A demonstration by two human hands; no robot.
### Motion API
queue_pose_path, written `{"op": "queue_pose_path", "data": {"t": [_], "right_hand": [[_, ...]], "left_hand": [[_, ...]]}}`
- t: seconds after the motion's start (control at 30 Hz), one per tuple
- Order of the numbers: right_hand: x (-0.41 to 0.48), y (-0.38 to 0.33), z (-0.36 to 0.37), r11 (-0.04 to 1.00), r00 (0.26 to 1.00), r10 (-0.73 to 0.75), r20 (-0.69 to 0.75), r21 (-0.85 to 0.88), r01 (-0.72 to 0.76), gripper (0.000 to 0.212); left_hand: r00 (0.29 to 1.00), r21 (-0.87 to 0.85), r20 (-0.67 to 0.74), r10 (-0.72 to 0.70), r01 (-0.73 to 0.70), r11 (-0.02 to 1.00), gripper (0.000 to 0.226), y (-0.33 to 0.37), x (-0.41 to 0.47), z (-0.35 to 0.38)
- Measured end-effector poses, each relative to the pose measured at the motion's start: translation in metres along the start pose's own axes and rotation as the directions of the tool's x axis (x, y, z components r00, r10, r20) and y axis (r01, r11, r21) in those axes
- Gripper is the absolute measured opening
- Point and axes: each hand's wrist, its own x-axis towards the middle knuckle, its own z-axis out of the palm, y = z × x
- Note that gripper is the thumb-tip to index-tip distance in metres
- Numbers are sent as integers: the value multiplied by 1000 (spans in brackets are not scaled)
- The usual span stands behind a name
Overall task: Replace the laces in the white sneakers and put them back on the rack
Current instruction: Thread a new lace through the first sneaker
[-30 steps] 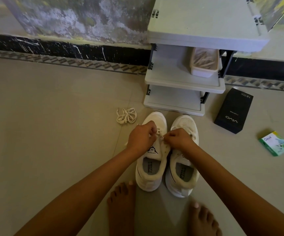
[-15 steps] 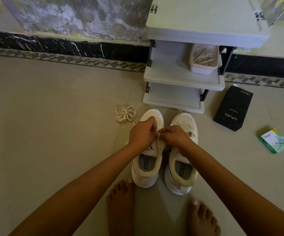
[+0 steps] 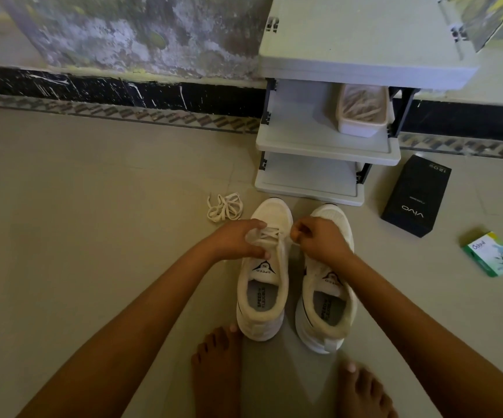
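Now the lace (image 3: 270, 235) is gripped from both sides, with the fingers of the left hand (image 3: 234, 240) and right hand (image 3: 319, 240) curled tight on it. The left sneaker (image 3: 273, 211) and right sneaker (image 3: 334, 218) are set just before the rack (image 3: 319, 149).

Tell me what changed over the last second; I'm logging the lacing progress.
The hands came apart: the left hand slid left, gripping the sneaker, and the right hand pulled the lace rightward. The other sneaker, loose lace, rack and black box stayed put.
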Motion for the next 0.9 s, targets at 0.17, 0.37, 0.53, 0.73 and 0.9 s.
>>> {"op": "queue_pose_path", "data": {"t": [0.17, 0.37, 0.53, 0.73, 0.9], "right_hand": [[-3, -31, -59, 555, 984, -145, 106, 832, -8, 19], [-2, -19, -1, 975, 997, 67, 48, 209, -76, 14], [-4, 1, 22, 985, 998, 14, 62, -170, -4, 20], [-6, -20, -22, 949, 978, -80, 194, 316, 14, 15], [-9, -41, -51, 481, 969, -246, 12, 870, 111, 14]], "left_hand": [[978, 44, 208, -20, 11, 999, 88, -6, 4, -8], [974, 90, 227, 8, -29, 996, 99, -13, 2, -7], [996, 177, 86, 26, -41, 983, 105, -14, 1, 13], [995, 214, 95, 36, -56, 975, 104, -14, -1, 14], [988, 212, 147, 49, -80, 974, 101, -10, -1, 11]]}}
